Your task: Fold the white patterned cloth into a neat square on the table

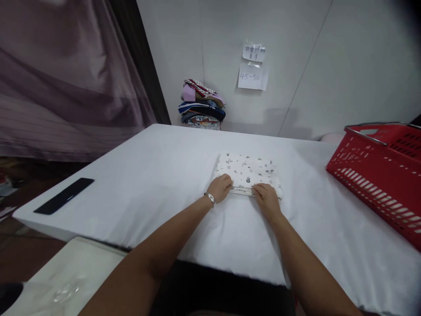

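A folded white cloth (pixel 245 169) with a small dark print lies flat on the white-covered table (pixel 154 175). Its layers show along the near edge. At the left end of that edge, my left hand (pixel 222 186), with a silver bracelet on the wrist, has its fingers closed on the cloth. My right hand (pixel 267 198) pinches the same edge farther right, its fingertips on top of the layers. Both thumbs are mostly hidden, and the fold stays low on the table between the hands.
On the right stands a red plastic basket (pixel 378 175) with a metal handle. Folded fabrics (pixel 202 105) are stacked behind the table by the wall, below and left of paper signs (pixel 252 77). A black flat object (pixel 65 196) lies at the left edge, near a mauve curtain (pixel 72 79).
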`<state>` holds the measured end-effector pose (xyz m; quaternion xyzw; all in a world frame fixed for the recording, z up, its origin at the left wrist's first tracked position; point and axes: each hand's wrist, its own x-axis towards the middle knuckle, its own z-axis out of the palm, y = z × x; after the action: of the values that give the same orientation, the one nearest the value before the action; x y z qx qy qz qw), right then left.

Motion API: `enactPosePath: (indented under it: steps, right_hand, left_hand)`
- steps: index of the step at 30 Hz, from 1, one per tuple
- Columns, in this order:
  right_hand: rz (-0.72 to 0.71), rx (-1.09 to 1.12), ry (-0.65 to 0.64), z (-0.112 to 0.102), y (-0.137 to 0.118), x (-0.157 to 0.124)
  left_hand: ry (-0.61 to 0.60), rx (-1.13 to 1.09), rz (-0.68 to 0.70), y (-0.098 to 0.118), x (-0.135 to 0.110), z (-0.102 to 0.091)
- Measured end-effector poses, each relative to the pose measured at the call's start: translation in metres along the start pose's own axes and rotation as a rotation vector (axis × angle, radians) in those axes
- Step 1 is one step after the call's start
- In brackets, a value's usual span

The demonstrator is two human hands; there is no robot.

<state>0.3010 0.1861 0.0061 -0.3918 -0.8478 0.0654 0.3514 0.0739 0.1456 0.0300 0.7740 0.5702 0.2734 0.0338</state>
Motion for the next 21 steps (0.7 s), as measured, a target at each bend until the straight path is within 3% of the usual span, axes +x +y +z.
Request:
enactPosePath:
  steps: [5, 10, 21]
  right_hand:
    - [0.01, 0.017, 0.016, -0.0009, 0.0004, 0.0001]
    - [-0.01, 0.053, 0.008, -0.0009, 0.0049, -0.0002]
    - [0.014, 0.053, -0.008, 0.0, 0.0046, -0.0011]
  left_hand:
    - [-0.11, 0.162, 0.114, 0.0037, 0.0032, -0.0033]
    - [-0.146, 0.251, 0.149, 0.0057, 0.007, -0.0046]
    - [-0.103, 0.344, 0.208, 0.0046, 0.0045, 0.0013]
